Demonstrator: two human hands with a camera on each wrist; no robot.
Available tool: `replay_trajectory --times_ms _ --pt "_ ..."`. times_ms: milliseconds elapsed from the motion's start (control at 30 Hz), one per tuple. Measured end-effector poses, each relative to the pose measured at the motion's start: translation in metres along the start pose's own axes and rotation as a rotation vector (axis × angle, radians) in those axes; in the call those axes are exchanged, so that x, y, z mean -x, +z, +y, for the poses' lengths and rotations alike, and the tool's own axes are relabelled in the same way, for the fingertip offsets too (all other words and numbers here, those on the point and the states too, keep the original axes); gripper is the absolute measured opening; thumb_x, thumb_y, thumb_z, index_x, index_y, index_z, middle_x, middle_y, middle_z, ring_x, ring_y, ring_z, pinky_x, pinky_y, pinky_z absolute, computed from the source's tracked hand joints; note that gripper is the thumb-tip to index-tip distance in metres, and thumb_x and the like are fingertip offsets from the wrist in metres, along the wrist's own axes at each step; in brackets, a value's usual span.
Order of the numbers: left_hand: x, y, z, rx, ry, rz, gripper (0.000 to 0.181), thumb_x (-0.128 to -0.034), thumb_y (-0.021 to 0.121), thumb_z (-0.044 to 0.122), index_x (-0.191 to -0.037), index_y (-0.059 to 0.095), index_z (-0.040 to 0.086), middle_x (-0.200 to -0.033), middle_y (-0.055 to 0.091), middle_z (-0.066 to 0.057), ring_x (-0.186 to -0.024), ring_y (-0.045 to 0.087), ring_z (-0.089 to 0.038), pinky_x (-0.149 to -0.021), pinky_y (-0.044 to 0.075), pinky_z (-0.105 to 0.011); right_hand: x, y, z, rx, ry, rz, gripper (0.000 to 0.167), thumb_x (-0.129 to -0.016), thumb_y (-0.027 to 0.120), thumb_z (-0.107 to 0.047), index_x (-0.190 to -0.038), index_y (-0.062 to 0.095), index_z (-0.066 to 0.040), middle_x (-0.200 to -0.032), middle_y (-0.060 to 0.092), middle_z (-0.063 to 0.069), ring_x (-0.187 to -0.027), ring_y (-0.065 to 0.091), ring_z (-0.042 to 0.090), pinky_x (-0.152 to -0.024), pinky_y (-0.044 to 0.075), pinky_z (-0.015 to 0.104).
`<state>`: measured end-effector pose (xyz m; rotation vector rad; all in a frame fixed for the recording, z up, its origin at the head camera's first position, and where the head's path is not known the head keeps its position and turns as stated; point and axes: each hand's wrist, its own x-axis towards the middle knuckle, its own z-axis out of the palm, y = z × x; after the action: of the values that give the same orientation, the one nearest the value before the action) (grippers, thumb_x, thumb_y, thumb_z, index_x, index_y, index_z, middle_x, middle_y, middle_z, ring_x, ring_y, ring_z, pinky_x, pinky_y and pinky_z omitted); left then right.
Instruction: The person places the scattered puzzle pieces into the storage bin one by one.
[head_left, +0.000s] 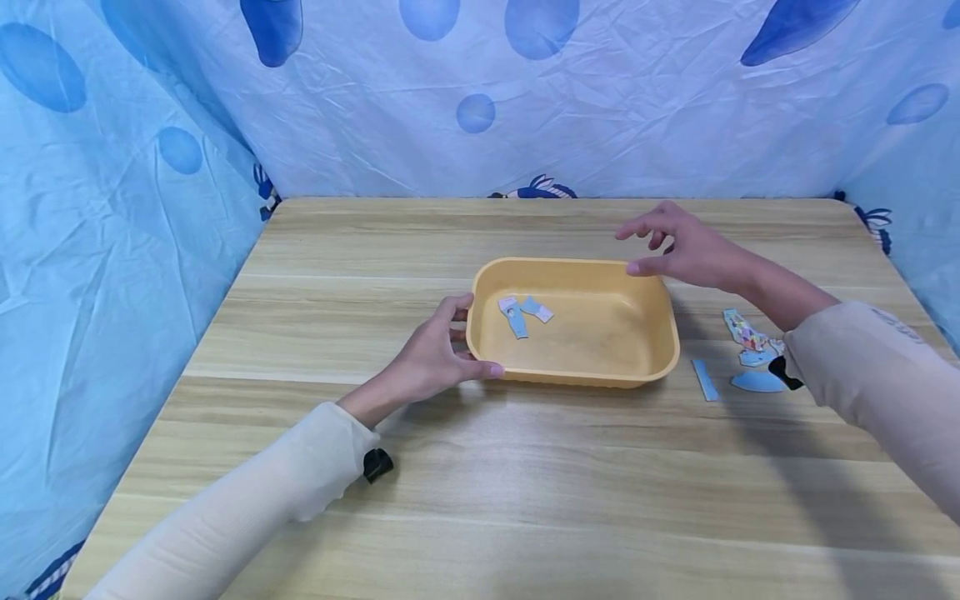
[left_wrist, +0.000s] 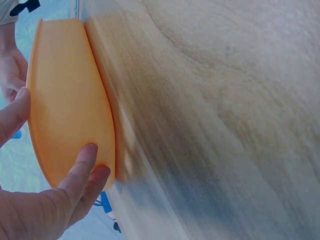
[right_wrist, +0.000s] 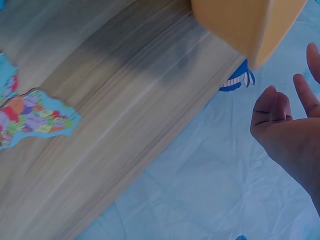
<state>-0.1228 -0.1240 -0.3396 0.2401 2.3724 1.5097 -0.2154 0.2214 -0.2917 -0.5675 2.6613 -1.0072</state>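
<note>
Near the middle of the wooden table [head_left: 585, 483], right of centre, sits a shallow yellow basin [head_left: 558, 276], upright, its long sides facing near and far. The person's left hand [head_left: 431, 354] grips its near left corner: the thumb lies along the near rim while the fingers spread against the outer wall of the left end. The right hand [head_left: 686, 246] holds nothing; it hovers by the far right corner with thumb and forefinger parted, and the right wrist view shows a gap between it and the basin.

The basin looks like thin moulded plastic, so it is probably light and stiff, smooth enough to slip a little under fingertips, yet hardly fragile. Its lip seems the surest place to take hold, best at both short ends; one corner alone could let it twist or tip.

Inside, towards the left end, two small card pieces [head_left: 513, 317] lie loose on the floor and would likely slide if it tilted. On the table to the right are a blue strip [head_left: 705, 381], a curved blue piece [head_left: 757, 382] and a multicoloured piece [head_left: 744, 330], the latter two close to the right sleeve [head_left: 862, 350].
</note>
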Motion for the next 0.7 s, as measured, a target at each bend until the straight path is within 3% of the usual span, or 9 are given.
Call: replay_trajectory --times_ms 233,467,700 --pt "0.0 -0.001 0.0 0.011 0.004 -0.004 0.105 -0.0653 0.09 0.013 -0.148 0.026 0.009 -0.132 0.045 -0.013 -0.115 0.055 -0.029 -0.081 0.057 -0.022 0.013 -0.007 0.009 0.016 0.034 0.03 0.05 -0.09 0.069 -0.026 -0.135 0.054 -0.01 -0.134 0.036 0.014 -0.106 0.037 0.028 -0.087 0.043 0.047" --pt "0.0 0.0 0.0 0.009 0.008 -0.004 0.105 -0.0656 0.09 0.014 -0.148 0.026 0.009 -0.132 0.045 -0.013 -0.115 0.055 -0.029 -0.081 0.057 -0.022 0.024 -0.014 0.019 0.064 0.074 0.08 0.05 -0.092 0.067 -0.028 -0.136 0.053 -0.009 -0.134 0.037 0.014 -0.105 0.04 0.027 -0.071 0.044 0.039" --pt "0.002 0.0 0.0 0.002 0.006 -0.003 0.105 -0.0656 0.09 0.014 -0.148 0.026 0.009 -0.132 0.045 -0.012 -0.115 0.055 -0.028 -0.082 0.057 -0.022 0.034 -0.018 0.029 0.08 0.137 0.077 0.058 -0.091 0.066 -0.037 -0.139 0.049 -0.01 -0.136 0.036 0.016 -0.11 0.04 0.03 -0.074 0.045 0.041"
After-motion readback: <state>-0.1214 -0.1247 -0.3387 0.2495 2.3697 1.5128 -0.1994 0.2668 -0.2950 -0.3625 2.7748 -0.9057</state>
